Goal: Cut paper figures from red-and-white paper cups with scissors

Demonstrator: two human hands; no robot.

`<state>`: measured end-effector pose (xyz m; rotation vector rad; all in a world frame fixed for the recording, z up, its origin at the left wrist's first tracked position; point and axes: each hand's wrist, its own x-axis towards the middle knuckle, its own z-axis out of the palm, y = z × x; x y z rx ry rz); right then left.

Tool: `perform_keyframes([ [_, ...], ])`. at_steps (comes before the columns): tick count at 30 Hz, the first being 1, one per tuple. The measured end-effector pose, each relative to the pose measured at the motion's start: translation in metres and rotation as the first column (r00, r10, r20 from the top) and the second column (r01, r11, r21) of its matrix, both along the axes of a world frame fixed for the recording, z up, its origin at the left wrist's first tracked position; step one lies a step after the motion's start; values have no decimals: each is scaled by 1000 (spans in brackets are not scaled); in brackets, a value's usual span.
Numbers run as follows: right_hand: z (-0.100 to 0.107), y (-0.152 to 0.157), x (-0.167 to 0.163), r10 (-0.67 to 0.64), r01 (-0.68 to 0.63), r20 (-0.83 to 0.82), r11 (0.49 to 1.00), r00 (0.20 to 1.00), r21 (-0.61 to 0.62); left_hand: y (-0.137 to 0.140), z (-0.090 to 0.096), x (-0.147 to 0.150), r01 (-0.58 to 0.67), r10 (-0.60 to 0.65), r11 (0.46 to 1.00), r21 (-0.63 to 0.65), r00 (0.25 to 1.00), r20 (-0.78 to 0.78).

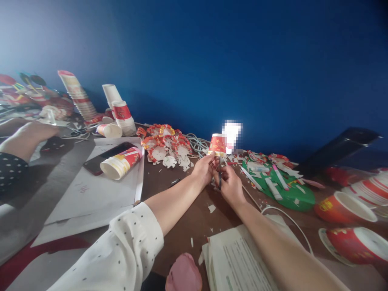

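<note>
Near the middle of the table, my left hand (203, 169) grips a red and gold paper cup (217, 144) by its lower edge. The cup is tilted only slightly and its wide end faces down. My right hand (232, 185) is closed around dark-handled scissors (220, 178), held upright just under the cup's edge. Whether the blades touch the paper I cannot tell. To the left lies a heap of cut red and white paper pieces (169, 145). A green sheet (295, 194) with markers lies to the right.
Stacked cups (79, 97) stand at the back left, by a co-worker's hand (30, 135). A cup stack (123, 161) lies by a dark phone (106, 155) on white paper. A printed booklet (239, 258) is at the front. Cups (345, 208) and a black cylinder (336, 149) are right.
</note>
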<state>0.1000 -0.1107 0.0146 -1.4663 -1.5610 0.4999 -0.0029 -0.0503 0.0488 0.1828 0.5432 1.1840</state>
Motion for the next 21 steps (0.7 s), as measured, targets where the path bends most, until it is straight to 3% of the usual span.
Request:
perform_keyframes([
  [15, 0, 1, 0, -8, 8, 2, 999, 1000, 39, 0, 2, 0, -5, 5, 1000, -18, 1000, 8],
  [21, -3, 3, -2, 21, -21, -93, 1000, 995, -3, -1, -1, 0, 39, -39, 999, -6, 999, -17],
])
